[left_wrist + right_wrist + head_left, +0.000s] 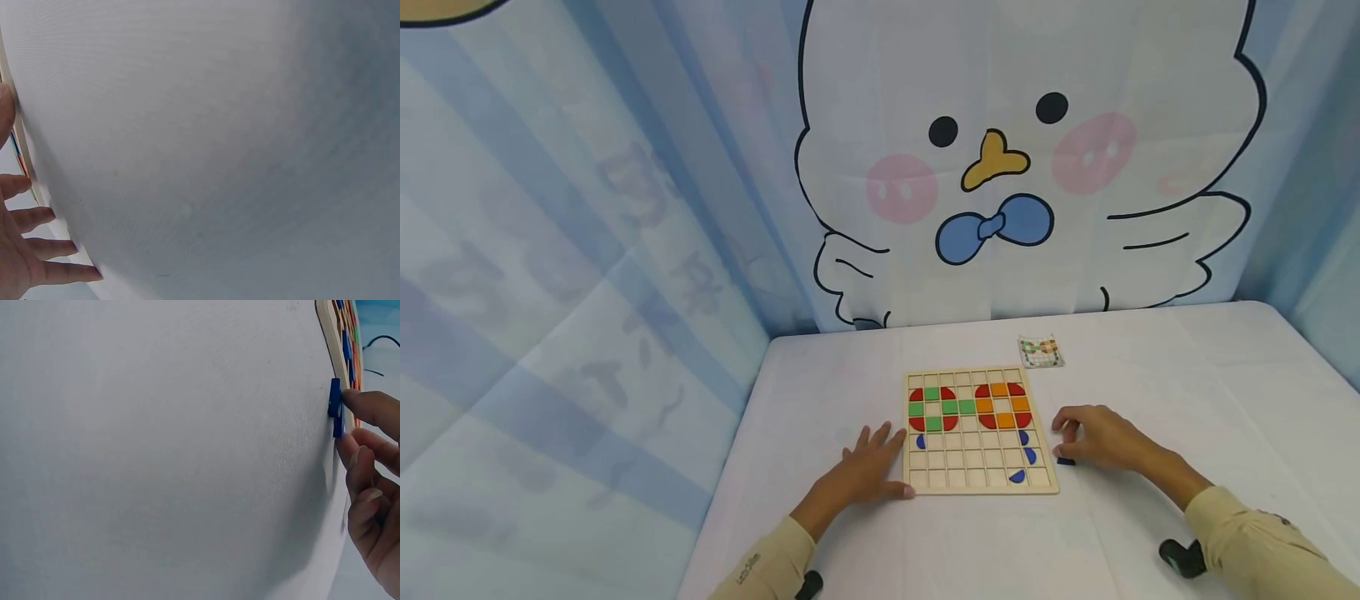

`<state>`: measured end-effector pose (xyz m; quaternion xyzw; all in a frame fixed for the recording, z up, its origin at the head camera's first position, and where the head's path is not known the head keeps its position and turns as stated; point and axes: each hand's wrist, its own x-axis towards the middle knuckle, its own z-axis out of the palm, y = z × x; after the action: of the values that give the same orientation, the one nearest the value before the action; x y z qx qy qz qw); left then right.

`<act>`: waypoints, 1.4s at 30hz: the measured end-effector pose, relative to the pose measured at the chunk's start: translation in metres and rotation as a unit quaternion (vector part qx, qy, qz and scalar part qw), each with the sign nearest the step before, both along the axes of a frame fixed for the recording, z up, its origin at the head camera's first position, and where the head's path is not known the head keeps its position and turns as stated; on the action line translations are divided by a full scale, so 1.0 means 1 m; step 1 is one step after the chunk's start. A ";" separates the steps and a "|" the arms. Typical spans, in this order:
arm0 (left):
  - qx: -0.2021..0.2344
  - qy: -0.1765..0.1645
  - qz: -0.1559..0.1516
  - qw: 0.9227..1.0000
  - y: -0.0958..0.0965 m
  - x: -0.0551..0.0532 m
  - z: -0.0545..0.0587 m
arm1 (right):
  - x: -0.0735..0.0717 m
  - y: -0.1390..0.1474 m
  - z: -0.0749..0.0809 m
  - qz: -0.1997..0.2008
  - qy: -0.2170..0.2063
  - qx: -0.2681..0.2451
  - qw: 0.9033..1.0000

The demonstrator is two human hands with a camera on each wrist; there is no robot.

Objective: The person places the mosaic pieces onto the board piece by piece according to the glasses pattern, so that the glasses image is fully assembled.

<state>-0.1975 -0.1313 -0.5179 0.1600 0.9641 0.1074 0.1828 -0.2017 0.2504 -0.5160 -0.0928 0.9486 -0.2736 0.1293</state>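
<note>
A square wooden grid board (967,459) lies on the table, holding red, green, orange and blue flat pieces. My left hand (871,468) rests at its left edge, fingers spread, thumb by the lower left corner; the left wrist view shows these fingers (50,249) straight along the board's side. Right of the board, my right hand (1103,435) has curled fingers at a small dark blue piece (1065,461). In the right wrist view two blue pieces (335,399) overlap, with thumb and fingertip pinching at their ends. Their full shape is hidden there.
A small pattern card (1041,352) lies behind the board's far right corner. Blue half-round pieces (1017,477) sit in the board's right-hand cells, another (921,442) at its left. A cartoon-printed curtain (985,283) hangs behind the white table (842,375).
</note>
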 end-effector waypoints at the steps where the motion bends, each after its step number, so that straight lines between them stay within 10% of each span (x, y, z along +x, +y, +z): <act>1: 0.000 0.000 0.000 1.000 0.000 0.000 0.000 | 0.000 0.000 0.000 0.002 0.000 -0.006 1.000; 42: -0.004 0.000 -0.002 1.000 -0.002 -0.002 -0.005 | 0.005 0.005 -0.002 -0.022 0.004 0.026 0.999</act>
<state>-0.1994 -0.1332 -0.5232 0.1608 0.9642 0.1034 0.1840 -0.1966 0.2549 -0.5176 -0.0701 0.9577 -0.2511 0.1217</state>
